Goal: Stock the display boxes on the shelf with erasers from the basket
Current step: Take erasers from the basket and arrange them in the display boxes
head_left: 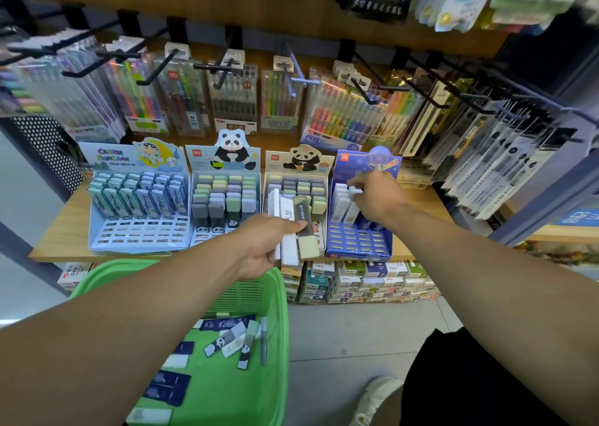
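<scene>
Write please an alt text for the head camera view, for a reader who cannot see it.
A person's right hand places a white eraser into a dark blue display box on a wooden shelf, while the left hand holds several erasers. Below, a green basket holds more.

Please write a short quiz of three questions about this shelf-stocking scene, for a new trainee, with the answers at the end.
1. True or false: the left hand holds several long erasers at once.
2. Which cardboard display box is the right hand reaching into?
A. the light blue cartoon display box
B. the dark blue display box
C. the pale blue panda display box
3. Fill in: loose erasers lie in the ____ plastic basket below the wooden shelf.

Key: 1 true; 2 B; 3 green.
</scene>
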